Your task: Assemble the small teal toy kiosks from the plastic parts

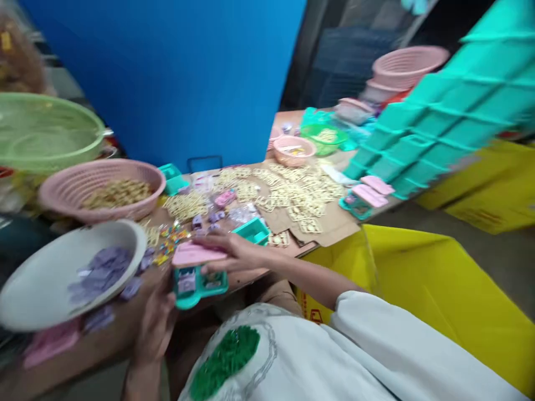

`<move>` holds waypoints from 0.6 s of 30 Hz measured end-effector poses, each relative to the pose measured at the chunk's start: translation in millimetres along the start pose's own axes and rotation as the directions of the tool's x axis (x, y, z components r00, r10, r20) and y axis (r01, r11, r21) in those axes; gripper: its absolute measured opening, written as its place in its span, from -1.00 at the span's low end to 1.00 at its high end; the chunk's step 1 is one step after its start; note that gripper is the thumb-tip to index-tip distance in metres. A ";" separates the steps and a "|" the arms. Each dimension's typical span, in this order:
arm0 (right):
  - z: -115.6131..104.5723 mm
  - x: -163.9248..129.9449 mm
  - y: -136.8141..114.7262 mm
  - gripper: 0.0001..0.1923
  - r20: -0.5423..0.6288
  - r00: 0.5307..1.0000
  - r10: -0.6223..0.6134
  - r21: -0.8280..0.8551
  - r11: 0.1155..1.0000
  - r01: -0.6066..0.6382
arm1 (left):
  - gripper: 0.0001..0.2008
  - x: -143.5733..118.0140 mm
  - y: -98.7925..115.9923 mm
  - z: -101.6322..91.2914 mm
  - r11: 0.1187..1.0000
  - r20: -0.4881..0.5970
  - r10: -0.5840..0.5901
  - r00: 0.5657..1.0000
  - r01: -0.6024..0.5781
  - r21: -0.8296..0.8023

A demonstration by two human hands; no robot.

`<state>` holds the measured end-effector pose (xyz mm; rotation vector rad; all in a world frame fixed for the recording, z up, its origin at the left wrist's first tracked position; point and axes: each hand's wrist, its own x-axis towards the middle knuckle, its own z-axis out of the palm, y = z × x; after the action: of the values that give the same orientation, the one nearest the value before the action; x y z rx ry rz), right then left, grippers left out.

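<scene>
Over my lap, at the table's edge, I hold a small teal plastic box (184, 301) with a pink lid (197, 254) at its upper side. Small parts, one of them pale purple, show in its two compartments. My left hand (157, 323) grips the box from its left end. My right hand (232, 252) lies across the pink lid from the right, its fingers bent over the lid and box edge. Just beyond are small orange and yellow pieces (169, 240) and a second teal box (253, 231). The picture is somewhat blurred.
A white basin (25, 298) holds purple pieces (100, 273); behind it stands a pink basket (62, 192). Cream plastic frames (301, 186) cover the table's middle. Stacked teal trays (438, 122) lean at right, above a yellow carton (443, 278). A blue panel (175, 78) blocks the back.
</scene>
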<state>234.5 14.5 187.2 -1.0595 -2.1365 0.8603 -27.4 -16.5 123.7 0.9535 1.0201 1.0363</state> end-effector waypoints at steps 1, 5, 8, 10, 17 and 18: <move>-6.1 -3.9 -1.1 -0.20 -0.052 0.999 -0.003 -0.027 1.000 0.002 | -0.31 3.0 -2.4 -2.4 0.999 -0.012 0.031 0.999 -0.031 -0.013; -42.5 -30.6 -2.9 -0.28 -0.301 0.949 0.097 -0.045 0.992 -0.116 | -0.29 21.6 -6.6 -3.5 0.997 -0.034 0.064 0.997 -0.062 0.056; -64.0 -55.0 -2.9 -0.36 -0.431 0.882 0.191 0.044 0.981 -0.191 | -0.31 24.6 -2.8 10.4 0.990 -0.063 0.122 0.991 -0.116 0.085; -66.7 -62.8 -1.3 -0.33 -0.445 0.872 0.206 0.084 0.978 -0.189 | -0.34 21.3 1.9 22.9 0.973 -0.029 0.204 0.979 -0.199 0.117; -17.5 -44.0 -15.3 -0.26 -0.035 0.997 -0.067 0.035 0.997 0.068 | 0.22 -5.5 12.0 26.5 0.834 0.378 0.325 0.867 -0.451 0.318; -10.3 -39.1 -17.0 -0.26 0.032 0.995 -0.096 0.032 0.995 0.095 | 0.17 -11.1 9.3 20.6 0.801 0.359 0.337 0.870 -0.466 0.375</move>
<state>254.2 -23.3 197.7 -0.9258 -2.1761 0.8689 -11.7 -27.8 139.8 1.7164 0.8492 0.9878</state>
